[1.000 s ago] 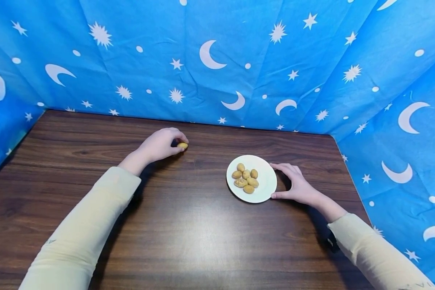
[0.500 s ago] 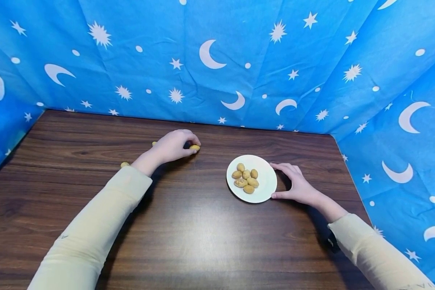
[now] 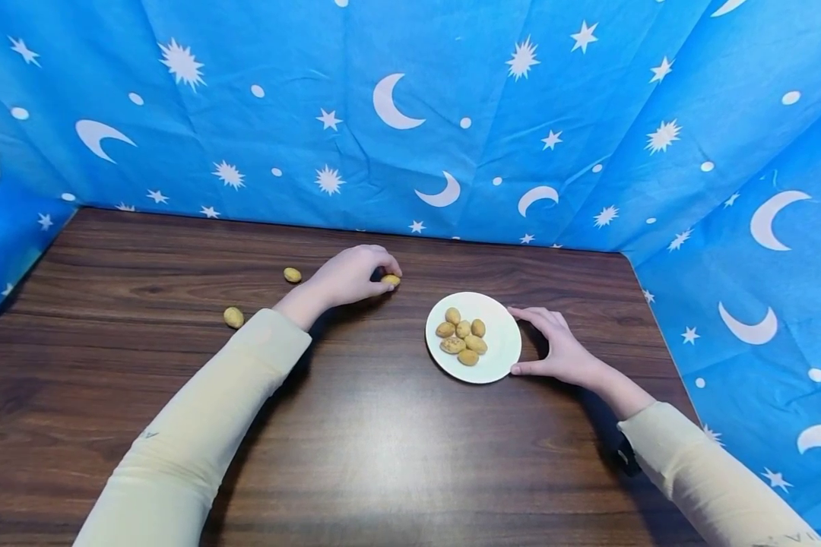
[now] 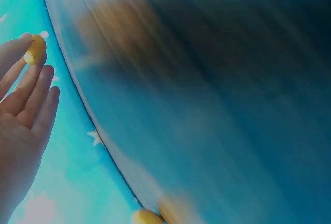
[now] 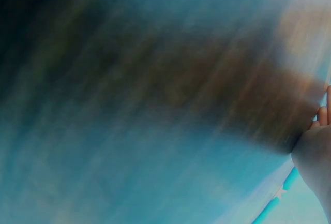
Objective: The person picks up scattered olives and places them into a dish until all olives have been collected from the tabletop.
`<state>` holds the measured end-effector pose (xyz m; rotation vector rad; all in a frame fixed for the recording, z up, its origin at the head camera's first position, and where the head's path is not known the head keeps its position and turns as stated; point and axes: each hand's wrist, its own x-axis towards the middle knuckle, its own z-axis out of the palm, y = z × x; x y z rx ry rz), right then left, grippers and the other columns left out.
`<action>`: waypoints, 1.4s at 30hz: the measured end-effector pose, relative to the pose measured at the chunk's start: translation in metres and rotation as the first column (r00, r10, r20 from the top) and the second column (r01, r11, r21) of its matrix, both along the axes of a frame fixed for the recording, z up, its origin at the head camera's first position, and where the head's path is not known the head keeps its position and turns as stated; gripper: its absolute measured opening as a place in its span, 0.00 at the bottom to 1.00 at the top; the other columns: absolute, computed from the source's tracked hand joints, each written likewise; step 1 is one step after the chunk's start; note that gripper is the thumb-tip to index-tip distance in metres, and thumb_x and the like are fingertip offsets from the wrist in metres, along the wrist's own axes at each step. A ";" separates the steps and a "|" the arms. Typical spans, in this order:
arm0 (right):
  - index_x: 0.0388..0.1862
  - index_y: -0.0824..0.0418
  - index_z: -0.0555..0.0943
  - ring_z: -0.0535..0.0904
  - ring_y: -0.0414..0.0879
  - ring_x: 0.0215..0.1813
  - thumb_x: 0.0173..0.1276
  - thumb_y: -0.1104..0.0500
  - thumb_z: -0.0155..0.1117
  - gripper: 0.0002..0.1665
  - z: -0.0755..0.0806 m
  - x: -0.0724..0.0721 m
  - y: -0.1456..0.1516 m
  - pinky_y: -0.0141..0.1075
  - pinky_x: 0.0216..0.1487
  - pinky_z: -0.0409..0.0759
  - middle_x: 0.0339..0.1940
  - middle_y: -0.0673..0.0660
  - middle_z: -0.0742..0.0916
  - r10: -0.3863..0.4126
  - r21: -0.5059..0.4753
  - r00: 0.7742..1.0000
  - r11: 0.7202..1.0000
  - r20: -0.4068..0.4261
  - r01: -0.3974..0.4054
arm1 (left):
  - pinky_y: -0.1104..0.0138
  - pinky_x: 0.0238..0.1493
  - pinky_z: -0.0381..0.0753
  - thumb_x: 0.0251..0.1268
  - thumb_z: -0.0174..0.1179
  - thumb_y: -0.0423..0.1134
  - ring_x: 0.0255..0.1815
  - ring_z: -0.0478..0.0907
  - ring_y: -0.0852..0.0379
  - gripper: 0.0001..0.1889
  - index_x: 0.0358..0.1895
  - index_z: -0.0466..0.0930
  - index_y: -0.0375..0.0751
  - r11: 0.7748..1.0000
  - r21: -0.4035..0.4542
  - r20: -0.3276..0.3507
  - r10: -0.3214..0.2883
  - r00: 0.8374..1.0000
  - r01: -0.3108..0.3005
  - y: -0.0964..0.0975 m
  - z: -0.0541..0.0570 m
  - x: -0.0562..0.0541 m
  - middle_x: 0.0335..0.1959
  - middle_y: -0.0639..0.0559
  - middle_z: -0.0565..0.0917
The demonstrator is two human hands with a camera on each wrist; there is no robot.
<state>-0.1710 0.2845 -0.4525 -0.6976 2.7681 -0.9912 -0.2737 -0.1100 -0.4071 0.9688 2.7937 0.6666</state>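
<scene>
Between thumb and fingertips, my left hand (image 3: pixel 356 275) pinches a small yellow-brown oval, potato-like thing (image 3: pixel 391 280), low over the table's far part, left of the plate. In the left wrist view the same oval (image 4: pixel 35 49) shows bright yellow at the fingertips, the other fingers extended. A round white plate (image 3: pixel 498 363) lies on the table with several similar ovals (image 3: pixel 475 344) grouped on its left half. My right hand (image 3: pixel 556 349) holds the plate's right rim between thumb and fingers; the right wrist view shows only part of this hand (image 5: pixel 316 138) at its right edge.
Behind and left of my left forearm, two more yellow-brown ovals lie on the dark wooden table (image 3: pixel 383 456): one farther back (image 3: pixel 292 275), one nearer (image 3: pixel 233 317). A blue curtain (image 3: pixel 301 91) with moons and stars borders the table's back and sides.
My left hand has moved right toward the plate with the oval in its fingertips. Two ovals behind its forearm have come into view. The right hand and plate have stayed put.
</scene>
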 end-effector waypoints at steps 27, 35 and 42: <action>0.79 0.61 0.70 0.64 0.65 0.74 0.53 0.55 0.88 0.56 0.004 -0.001 0.000 0.63 0.72 0.60 0.74 0.66 0.77 0.002 0.005 1.000 1.000 0.008 -0.002 | 0.56 0.64 0.81 0.76 0.66 0.40 0.53 0.81 0.51 0.09 0.52 0.90 0.45 0.990 0.015 0.010 -0.141 0.990 0.141 0.080 0.003 0.013 0.53 0.49 0.88; 0.79 0.61 0.71 0.64 0.65 0.74 0.53 0.55 0.88 0.56 0.004 0.000 0.001 0.62 0.72 0.60 0.73 0.66 0.77 0.003 0.004 1.000 1.000 0.007 -0.003 | 0.58 0.62 0.82 0.75 0.66 0.40 0.52 0.81 0.53 0.10 0.54 0.89 0.44 0.982 0.001 0.028 -0.190 0.981 0.190 0.097 0.003 0.016 0.52 0.50 0.87; 0.79 0.61 0.71 0.64 0.65 0.74 0.53 0.55 0.88 0.56 0.004 0.000 0.001 0.62 0.72 0.60 0.73 0.67 0.77 0.003 0.005 1.000 1.000 0.008 -0.003 | 0.59 0.64 0.82 0.76 0.66 0.40 0.53 0.82 0.53 0.11 0.55 0.89 0.44 0.976 -0.019 0.035 -0.218 0.975 0.219 0.109 -0.002 0.014 0.53 0.50 0.87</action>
